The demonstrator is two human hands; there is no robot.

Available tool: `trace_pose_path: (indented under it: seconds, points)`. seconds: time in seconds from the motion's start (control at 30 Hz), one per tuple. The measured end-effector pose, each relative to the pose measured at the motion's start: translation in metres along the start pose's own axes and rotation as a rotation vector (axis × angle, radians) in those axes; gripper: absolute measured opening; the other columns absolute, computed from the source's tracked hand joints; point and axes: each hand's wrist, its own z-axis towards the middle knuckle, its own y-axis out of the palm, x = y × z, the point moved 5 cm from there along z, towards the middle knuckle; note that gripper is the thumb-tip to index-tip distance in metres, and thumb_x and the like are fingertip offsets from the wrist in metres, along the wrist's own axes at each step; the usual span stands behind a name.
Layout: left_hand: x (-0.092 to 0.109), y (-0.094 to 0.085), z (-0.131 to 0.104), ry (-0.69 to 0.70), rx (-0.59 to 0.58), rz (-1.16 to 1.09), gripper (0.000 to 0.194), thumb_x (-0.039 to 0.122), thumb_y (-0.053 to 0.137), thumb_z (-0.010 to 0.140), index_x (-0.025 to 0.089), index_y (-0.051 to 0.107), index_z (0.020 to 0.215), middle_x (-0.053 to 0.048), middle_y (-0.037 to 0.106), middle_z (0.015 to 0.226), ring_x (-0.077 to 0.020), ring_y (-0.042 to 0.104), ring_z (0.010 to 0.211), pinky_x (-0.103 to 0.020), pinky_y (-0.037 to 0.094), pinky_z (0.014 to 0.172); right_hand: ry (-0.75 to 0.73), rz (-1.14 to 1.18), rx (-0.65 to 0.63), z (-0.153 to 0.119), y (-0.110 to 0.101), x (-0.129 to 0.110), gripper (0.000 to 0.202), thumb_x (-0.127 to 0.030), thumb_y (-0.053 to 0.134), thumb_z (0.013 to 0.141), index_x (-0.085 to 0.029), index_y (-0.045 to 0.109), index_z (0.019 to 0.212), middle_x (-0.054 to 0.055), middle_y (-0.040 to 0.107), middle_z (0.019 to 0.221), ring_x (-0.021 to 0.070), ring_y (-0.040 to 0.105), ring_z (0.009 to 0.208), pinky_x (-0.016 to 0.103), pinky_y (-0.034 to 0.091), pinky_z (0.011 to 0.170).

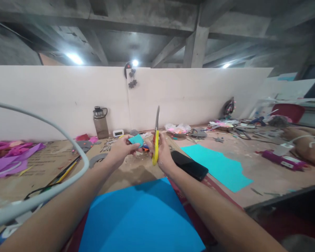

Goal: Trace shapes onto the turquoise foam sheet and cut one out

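Note:
Between the thumb and fingers of my left hand (123, 151) is a small piece of turquoise paper (136, 140). My right hand (165, 154) is closed on yellow-handled scissors (156, 147), whose blades point up, away from the paper. The two hands are close together above the middle of the table. Nearer to me lies a large blue sheet (139, 218), below both forearms. A black phone (189, 166) rests just right of my right wrist. Farther right is a larger turquoise sheet (217, 166) with a jagged cut edge.
A grey lamp arm or tube (78, 148) curves across the left side. Pink and purple scraps (15, 157) lie at far left. A water bottle (100, 124) stands against the white partition (55, 101). At right are a purple power strip (283, 160) and another person's arm (308, 147).

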Motion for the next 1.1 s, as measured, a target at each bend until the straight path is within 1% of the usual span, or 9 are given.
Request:
trace_pose_path:
  seconds: [0.13,0.3,0.47,0.57,0.7,0.77,0.87,1.0,1.1]
  points:
    - [-0.008,0.001,-0.014,-0.025,0.041,-0.110,0.034,0.033,0.074,0.066,0.014,0.055,0.087,-0.002,0.063,0.071,-0.0116,0.058,0.059,-0.020,0.038,0.049,0.099,0.075,-0.001,-0.011,-0.001,0.014,0.054,-0.037,0.074,0.066,-0.026,0.042,0.108,-0.009,0.046,0.068,0.0049,0.042,0.043,0.018,0.038,0.037]
    - [-0.028,0.007,-0.018,-0.062,0.009,-0.135,0.029,0.033,0.075,0.065,0.014,0.057,0.077,0.000,0.063,0.063,-0.0094,0.051,0.051,-0.021,0.037,0.050,0.189,0.116,-0.045,-0.021,-0.002,0.023,0.051,-0.040,0.070,0.072,-0.027,0.043,0.113,-0.007,0.051,0.072,0.0067,0.050,0.046,0.019,0.043,0.039]
    - [-0.049,0.015,-0.023,-0.076,-0.089,-0.112,0.024,0.034,0.072,0.070,0.015,0.058,0.077,0.002,0.060,0.060,-0.0096,0.050,0.053,-0.022,0.038,0.053,0.158,0.133,-0.066,-0.025,0.000,0.022,0.049,-0.033,0.075,0.068,-0.024,0.046,0.106,-0.008,0.049,0.067,0.0060,0.048,0.044,0.018,0.041,0.039]
    - [-0.054,0.020,-0.028,-0.088,-0.056,-0.162,0.026,0.036,0.070,0.073,0.015,0.061,0.084,0.001,0.060,0.069,-0.0093,0.052,0.058,-0.021,0.038,0.054,0.126,0.090,-0.093,-0.028,0.001,0.021,0.042,-0.032,0.073,0.070,-0.024,0.049,0.102,-0.008,0.046,0.066,0.0052,0.045,0.042,0.018,0.038,0.037]
    - [-0.050,0.022,-0.032,-0.080,-0.011,-0.210,0.028,0.038,0.070,0.073,0.015,0.065,0.088,-0.001,0.062,0.078,-0.0094,0.052,0.062,-0.020,0.036,0.052,0.045,0.017,-0.161,-0.032,0.003,0.019,0.035,-0.035,0.064,0.078,-0.026,0.047,0.107,-0.006,0.047,0.072,0.0075,0.048,0.049,0.021,0.044,0.044]
    - [-0.044,0.019,-0.032,-0.060,0.016,-0.254,0.027,0.036,0.071,0.072,0.014,0.065,0.086,-0.001,0.063,0.076,-0.0099,0.052,0.062,-0.020,0.036,0.053,0.005,-0.007,-0.178,-0.033,0.003,0.020,0.033,-0.034,0.060,0.081,-0.027,0.046,0.109,-0.003,0.052,0.080,0.0110,0.054,0.061,0.026,0.050,0.056]
    - [-0.034,0.012,-0.030,-0.037,0.052,-0.349,0.026,0.033,0.073,0.069,0.015,0.065,0.086,-0.001,0.063,0.077,-0.0110,0.053,0.064,-0.021,0.038,0.054,-0.018,-0.018,-0.197,-0.034,0.001,0.019,0.031,-0.031,0.058,0.079,-0.027,0.047,0.108,-0.001,0.055,0.088,0.0140,0.057,0.076,0.030,0.051,0.071]
    - [-0.028,0.002,-0.027,-0.027,0.123,-0.448,0.028,0.030,0.075,0.067,0.015,0.062,0.087,0.000,0.062,0.074,-0.0111,0.055,0.063,-0.020,0.040,0.053,0.008,-0.124,-0.256,-0.035,0.003,0.015,0.036,-0.022,0.061,0.075,-0.027,0.050,0.109,-0.001,0.056,0.086,0.0140,0.055,0.076,0.027,0.049,0.069]
    - [-0.025,-0.004,-0.026,-0.024,0.173,-0.500,0.026,0.026,0.075,0.067,0.016,0.060,0.087,0.000,0.062,0.076,-0.0111,0.058,0.063,-0.021,0.043,0.054,0.001,-0.293,-0.269,-0.035,0.004,0.011,0.031,-0.026,0.059,0.078,-0.025,0.055,0.109,-0.001,0.056,0.083,0.0144,0.054,0.075,0.027,0.047,0.068]
